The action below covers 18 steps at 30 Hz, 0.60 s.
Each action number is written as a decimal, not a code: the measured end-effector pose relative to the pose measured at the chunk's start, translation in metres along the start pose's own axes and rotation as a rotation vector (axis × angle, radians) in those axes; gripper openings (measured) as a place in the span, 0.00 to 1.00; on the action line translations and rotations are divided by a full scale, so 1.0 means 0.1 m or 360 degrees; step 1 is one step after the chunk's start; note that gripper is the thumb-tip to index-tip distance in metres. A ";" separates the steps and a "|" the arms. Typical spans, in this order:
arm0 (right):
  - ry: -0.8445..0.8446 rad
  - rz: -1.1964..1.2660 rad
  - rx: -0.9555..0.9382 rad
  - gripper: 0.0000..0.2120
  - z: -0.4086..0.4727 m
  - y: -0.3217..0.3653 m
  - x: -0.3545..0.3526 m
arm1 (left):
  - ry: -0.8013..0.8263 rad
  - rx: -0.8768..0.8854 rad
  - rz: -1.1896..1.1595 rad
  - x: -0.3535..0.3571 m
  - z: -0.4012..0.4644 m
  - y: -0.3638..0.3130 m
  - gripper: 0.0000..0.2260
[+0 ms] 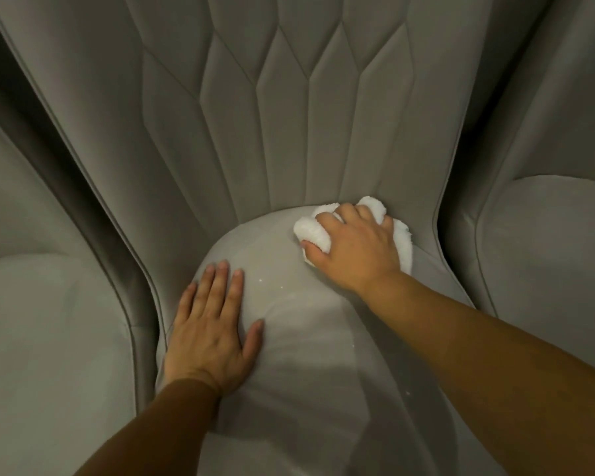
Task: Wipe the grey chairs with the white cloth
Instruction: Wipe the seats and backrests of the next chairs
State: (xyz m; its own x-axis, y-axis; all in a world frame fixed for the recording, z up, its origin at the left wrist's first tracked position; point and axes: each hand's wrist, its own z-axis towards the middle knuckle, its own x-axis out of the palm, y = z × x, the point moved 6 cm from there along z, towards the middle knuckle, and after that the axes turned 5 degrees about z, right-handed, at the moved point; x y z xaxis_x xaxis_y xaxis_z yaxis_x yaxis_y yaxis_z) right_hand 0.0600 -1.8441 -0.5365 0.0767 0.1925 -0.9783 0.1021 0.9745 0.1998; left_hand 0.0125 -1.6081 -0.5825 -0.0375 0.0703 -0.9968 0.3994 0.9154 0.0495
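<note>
Bare forearms are entering from the near edge, one on each side.

Left hand (211,333): lying flat, fingers straight and slightly spread, palm pressing on the near-left part of the seat; holding nothing.

Right hand (352,247): fingers curling over and gripping the fluffy white bunched cloth (312,233), which is sitting at the far right of the seat, touching the seam where seat meets backrest.

Grey velvet-like upholstered chair with a quilted, stitched backrest (255,139): seat looking padded and yielding; small pale specks are showing on it near the middle. More grey chairs are standing just beside it, to the left (49,321) and right (547,235).

Handling, as judged: cloth is looking light, soft, easily compressed and not fragile; best taken as a wad in the palm, as it is being held. Chair is probably steady under hand pressure.

Markings: no brand, label or writing is showing.
</note>
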 end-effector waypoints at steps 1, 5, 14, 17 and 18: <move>-0.0001 0.0000 -0.0008 0.21 0.01 0.00 0.01 | -0.0006 0.0000 -0.0004 0.00 0.00 0.00 0.35; -0.0091 -0.0002 0.0023 0.20 -0.01 0.01 0.02 | -0.0028 0.0009 -0.0042 0.00 0.00 0.02 0.35; -0.0146 -0.0001 0.0102 0.23 -0.01 0.02 0.05 | -0.0235 0.0033 -0.0160 -0.04 -0.04 0.03 0.38; -0.0128 0.0012 0.0112 0.23 -0.02 0.02 0.04 | -0.0291 0.0011 -0.0196 -0.08 -0.05 0.03 0.38; -0.0118 0.0022 0.0116 0.23 -0.02 0.03 0.04 | -0.0302 0.0007 -0.0200 -0.08 -0.05 0.03 0.39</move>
State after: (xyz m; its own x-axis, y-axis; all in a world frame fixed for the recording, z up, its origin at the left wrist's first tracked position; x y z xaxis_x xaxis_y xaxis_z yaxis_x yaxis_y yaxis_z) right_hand 0.0582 -1.8404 -0.5398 0.1514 0.1943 -0.9692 0.1724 0.9603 0.2194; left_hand 0.0093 -1.6034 -0.5742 0.0857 -0.1203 -0.9890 0.4067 0.9104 -0.0755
